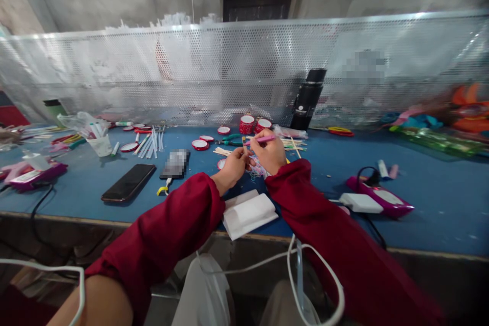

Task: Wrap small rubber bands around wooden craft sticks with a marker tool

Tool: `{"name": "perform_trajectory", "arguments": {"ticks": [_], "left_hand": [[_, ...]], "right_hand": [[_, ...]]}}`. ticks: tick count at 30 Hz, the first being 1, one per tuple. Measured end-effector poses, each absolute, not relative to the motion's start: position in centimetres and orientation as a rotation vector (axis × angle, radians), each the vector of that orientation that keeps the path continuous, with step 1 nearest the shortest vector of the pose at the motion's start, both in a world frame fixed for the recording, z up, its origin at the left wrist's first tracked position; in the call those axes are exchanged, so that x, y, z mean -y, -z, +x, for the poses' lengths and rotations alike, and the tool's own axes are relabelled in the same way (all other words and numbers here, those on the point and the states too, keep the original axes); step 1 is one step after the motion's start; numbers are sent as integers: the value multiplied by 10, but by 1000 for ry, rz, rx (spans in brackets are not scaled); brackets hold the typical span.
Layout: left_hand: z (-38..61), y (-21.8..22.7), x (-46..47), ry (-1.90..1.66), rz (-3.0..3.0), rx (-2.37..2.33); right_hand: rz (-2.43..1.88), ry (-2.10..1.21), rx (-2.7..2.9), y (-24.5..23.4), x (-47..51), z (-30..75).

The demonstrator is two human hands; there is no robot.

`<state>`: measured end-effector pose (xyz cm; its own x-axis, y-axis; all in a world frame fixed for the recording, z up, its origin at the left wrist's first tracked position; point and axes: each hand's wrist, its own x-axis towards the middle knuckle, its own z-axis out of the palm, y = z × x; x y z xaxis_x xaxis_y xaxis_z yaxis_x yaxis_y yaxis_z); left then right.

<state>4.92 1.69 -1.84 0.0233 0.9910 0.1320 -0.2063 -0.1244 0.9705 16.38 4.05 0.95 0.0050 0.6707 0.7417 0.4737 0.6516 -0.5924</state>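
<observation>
Both my arms, in dark red sleeves, reach over the blue table (420, 204). My right hand (270, 152) is closed on a pink stick (263, 139) that points left. My left hand (234, 164) is closed in a pinch on a thin wooden stick (244, 143) that stands upright between the hands. Small coloured rubber bands (256, 172) hang or lie just below my hands. A white foam block (248, 213) rests at the table's front edge under my wrists.
A black phone (129, 182) lies to the left, a pink glue gun (380, 198) with a white charger (361, 202) to the right. Red tape rolls (246, 124), green pliers (231, 139), wooden sticks (293, 143) and a black cylinder (307, 100) stand before the perforated metal screen (214, 71). White cables (305, 275) hang below.
</observation>
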Motion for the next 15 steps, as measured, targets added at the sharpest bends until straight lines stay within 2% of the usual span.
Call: {"name": "perform_trajectory", "arguments": {"ticks": [15], "left_hand": [[48,17,-15,-1357,1172,-964]], "right_hand": [[-969,-188,1630,-9,-40,164]]}}
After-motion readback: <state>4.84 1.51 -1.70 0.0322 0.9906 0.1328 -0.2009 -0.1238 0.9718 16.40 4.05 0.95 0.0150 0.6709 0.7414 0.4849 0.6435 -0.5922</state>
